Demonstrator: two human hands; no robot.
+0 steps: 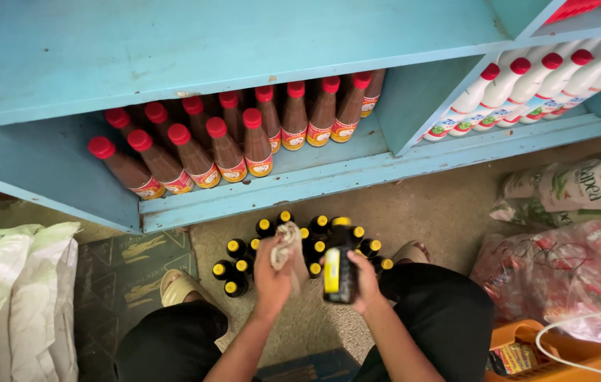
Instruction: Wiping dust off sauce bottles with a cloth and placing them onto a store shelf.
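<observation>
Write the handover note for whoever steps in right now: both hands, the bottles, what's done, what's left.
Left hand: gripping a crumpled cloth.
Right hand: holding one dark bottle with a yellow cap and label.
Floor bottles: a cluster of dark yellow-capped ones stands below the blue shelf.
Done: red-capped bottles already fill the shelf's left bay.
Left: likely the floor cluster, apparently untouched.

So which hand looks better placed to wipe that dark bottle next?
Probably the left hand: it already holds the crumpled cloth right beside the dark bottle. The right hand is occupied gripping that bottle, holding it above the yellow-capped bottles on the floor.
</observation>
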